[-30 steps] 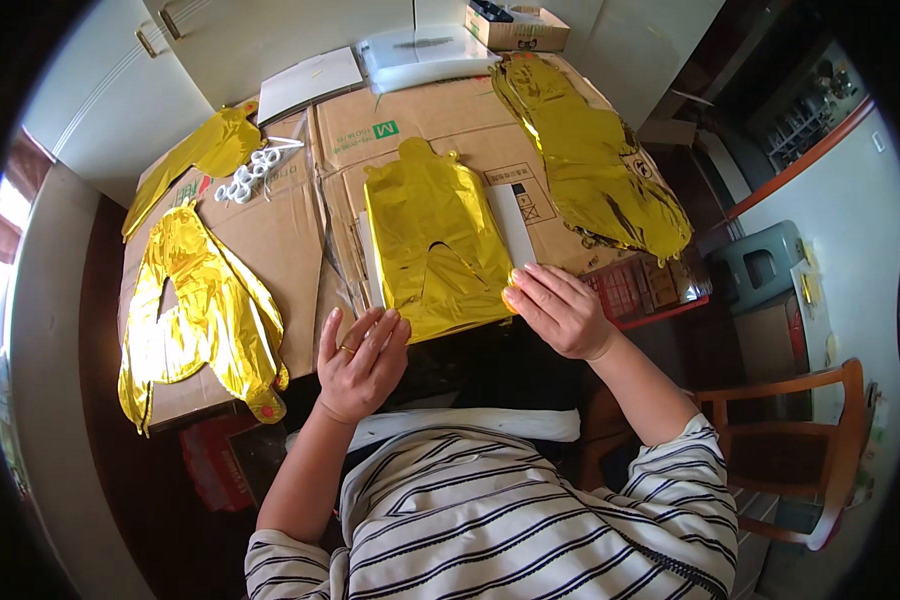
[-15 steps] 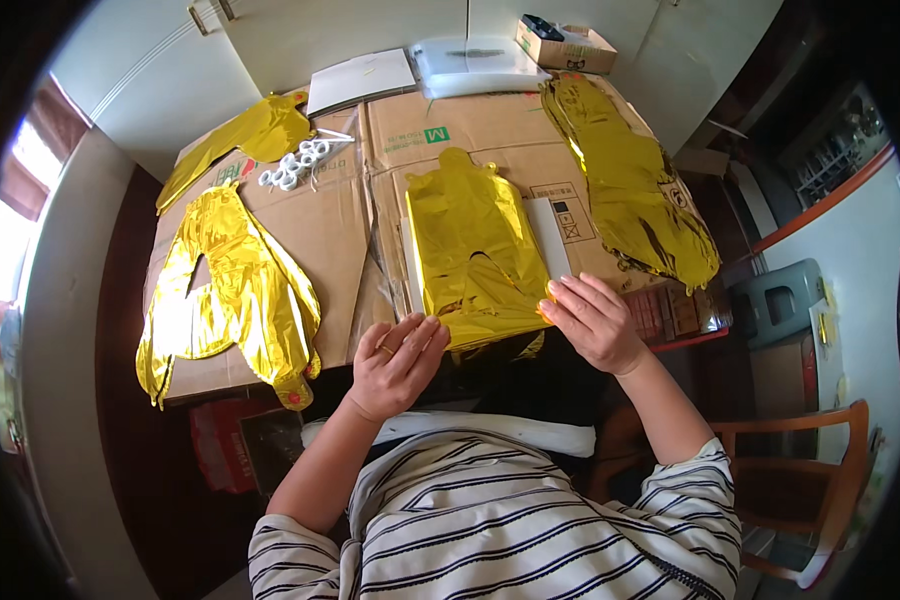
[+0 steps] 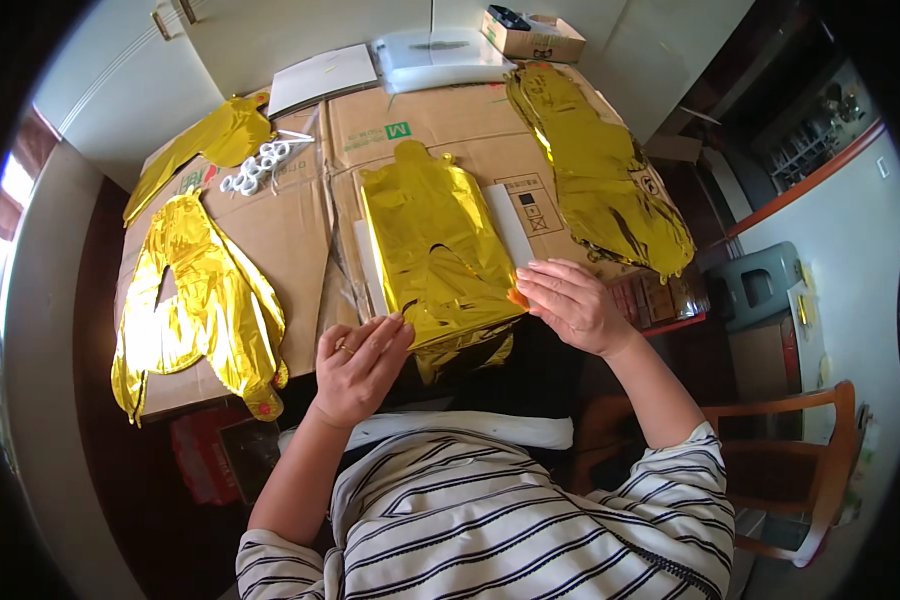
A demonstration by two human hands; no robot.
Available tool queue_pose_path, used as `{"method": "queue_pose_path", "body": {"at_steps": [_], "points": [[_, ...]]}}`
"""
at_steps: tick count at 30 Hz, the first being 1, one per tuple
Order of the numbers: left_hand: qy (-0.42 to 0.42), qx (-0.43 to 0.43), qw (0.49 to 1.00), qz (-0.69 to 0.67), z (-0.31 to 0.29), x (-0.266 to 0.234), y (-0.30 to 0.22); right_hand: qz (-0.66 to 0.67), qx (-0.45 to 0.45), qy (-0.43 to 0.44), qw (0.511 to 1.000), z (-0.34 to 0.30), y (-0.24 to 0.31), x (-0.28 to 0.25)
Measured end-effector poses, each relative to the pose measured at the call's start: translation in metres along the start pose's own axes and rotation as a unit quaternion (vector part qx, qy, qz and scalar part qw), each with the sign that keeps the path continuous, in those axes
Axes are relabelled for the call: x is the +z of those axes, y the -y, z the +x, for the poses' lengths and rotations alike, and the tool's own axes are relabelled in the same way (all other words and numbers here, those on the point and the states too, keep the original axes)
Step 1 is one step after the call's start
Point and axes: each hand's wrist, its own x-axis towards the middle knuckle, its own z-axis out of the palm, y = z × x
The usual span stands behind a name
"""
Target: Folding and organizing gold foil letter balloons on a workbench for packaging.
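A flat gold foil balloon [image 3: 435, 240] lies over a white card [image 3: 510, 225] in front of me, its near end folding down past the table's edge. At its near left corner, my left hand [image 3: 362, 365] is closed in a pinch on the foil. My right hand [image 3: 575, 305] pinches the near right corner, where a small orange piece [image 3: 517, 298] shows by the fingertips. Another gold foil balloon [image 3: 195, 300] spreads out flat at the left, with a cut-out gap in it.
Cardboard [image 3: 300, 220] covers the table. More gold foil balloons lie at the far left [image 3: 215, 135] and right [image 3: 595, 170]. White rings [image 3: 260, 168], a white card stack [image 3: 325, 78], clear plastic bags [image 3: 440, 60] and a small box [image 3: 535, 38] sit farther back. A wooden chair [image 3: 840, 420] stands at right.
The view has shifted, so the table and things on it appear farther left. More foil shows hanging below the balloon's near edge. Both hands keep their pinches at the near corners.
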Motion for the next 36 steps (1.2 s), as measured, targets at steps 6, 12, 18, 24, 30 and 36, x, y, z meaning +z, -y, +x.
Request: {"method": "queue_pose_path", "body": {"at_steps": [6,12,18,24,30,36], "points": [[0.025,-0.021,0.999,-0.034,0.008,-0.006,0.001,0.006,-0.01,0.004,1.0,-0.005,-0.007,0.0],[0.066,-0.057,0.994,-0.069,0.014,-0.009,0.003,-0.007,-0.018,0.005,1.0,-0.005,-0.008,0.002],[0.074,-0.061,0.993,-0.07,0.014,-0.01,0.003,-0.036,-0.018,0.01,0.999,0.001,0.002,-0.002],[0.075,-0.064,0.992,-0.073,0.012,-0.008,0.005,-0.116,-0.048,-0.008,0.992,-0.004,0.0,0.01],[0.058,-0.038,0.995,-0.066,0.004,-0.003,0.009,-0.135,-0.067,-0.014,0.988,-0.004,-0.001,0.011],[0.057,-0.028,0.996,-0.062,0.006,-0.007,0.008,-0.123,-0.061,-0.011,0.99,-0.003,0.0,0.011]]}}
